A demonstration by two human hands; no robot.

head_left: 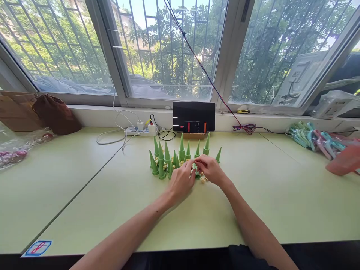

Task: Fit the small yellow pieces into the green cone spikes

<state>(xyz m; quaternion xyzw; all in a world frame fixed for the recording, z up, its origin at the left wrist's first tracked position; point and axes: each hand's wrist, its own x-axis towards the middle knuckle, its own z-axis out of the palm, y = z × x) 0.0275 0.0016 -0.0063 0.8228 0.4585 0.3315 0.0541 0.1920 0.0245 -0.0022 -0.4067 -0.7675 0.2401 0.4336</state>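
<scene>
Tabletop (pixel 295 195): roughly fifteen green cones (pixel 167 152); left hand (pixel 181 179) and right hand (pixel 212 170) pinched, contents unclear.

The cones (pixel 167 153) are mid green, the small bits (pixel 203 180) pale yellow, the table (pixel 107 210) a plain light yellow-green. The sack (pixel 57 115) is dark brown, the power strip (pixel 131 131) white, the screwdriver (pixel 243 111) yellow and black, the sticker (pixel 38 248) white, blue-edged, with red marking

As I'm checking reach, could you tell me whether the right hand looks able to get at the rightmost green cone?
Probably yes: the rightmost green cone stands apart, just beyond the right hand, with nothing visible in the way, though its fingers look busy.
</scene>
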